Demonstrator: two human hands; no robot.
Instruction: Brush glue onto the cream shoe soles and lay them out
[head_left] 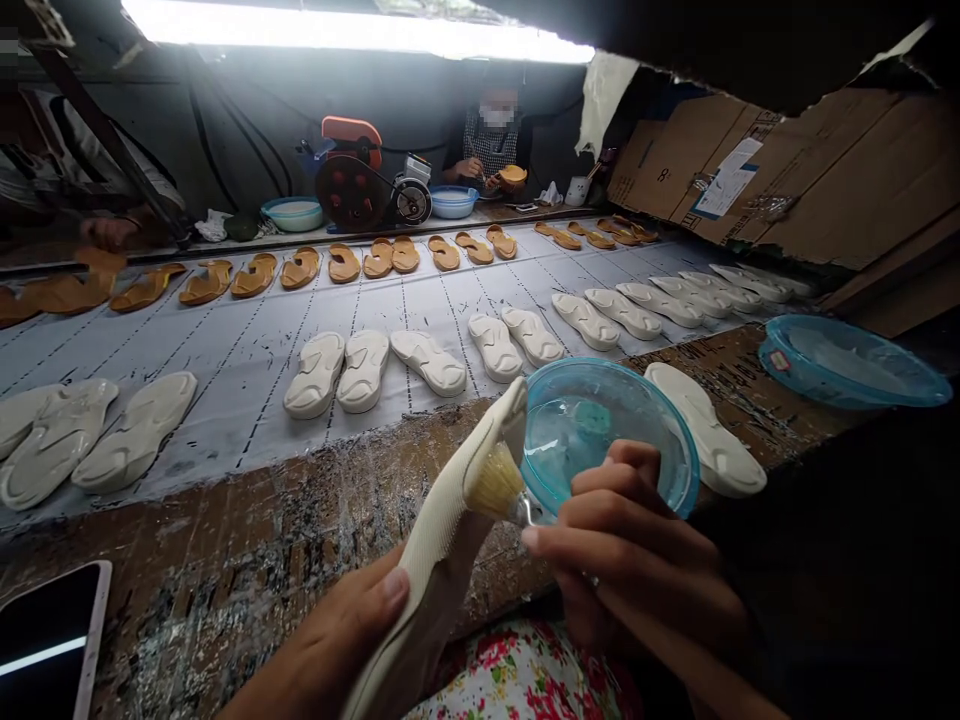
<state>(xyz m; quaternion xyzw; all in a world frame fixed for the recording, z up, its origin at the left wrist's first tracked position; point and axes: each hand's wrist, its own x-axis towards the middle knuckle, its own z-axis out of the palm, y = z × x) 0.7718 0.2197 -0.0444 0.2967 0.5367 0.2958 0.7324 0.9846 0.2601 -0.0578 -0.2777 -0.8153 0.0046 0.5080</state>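
My left hand [352, 620] is wrapped round a white shoe sole [442, 520], tilted up on its edge over my lap. Closed on the handle of a brush [496, 482] is my right hand [630, 540]; the pale bristles press against the inner face of the sole, which is turned partly away from me. Just behind that hand stands a translucent blue basin [675, 470] with a greenish patch inside it. Another white sole [705, 430] lies to the right of the basin on the stained wooden edge.
White soles [364, 370] and tan soles [300, 267] line the grey belt [247, 350]. A phone [101, 600] lies at lower left, a second blue basin [847, 360] at right. A cardboard box [810, 170] stands behind it. A co-worker [487, 140] sits across, beside a motor [412, 190].
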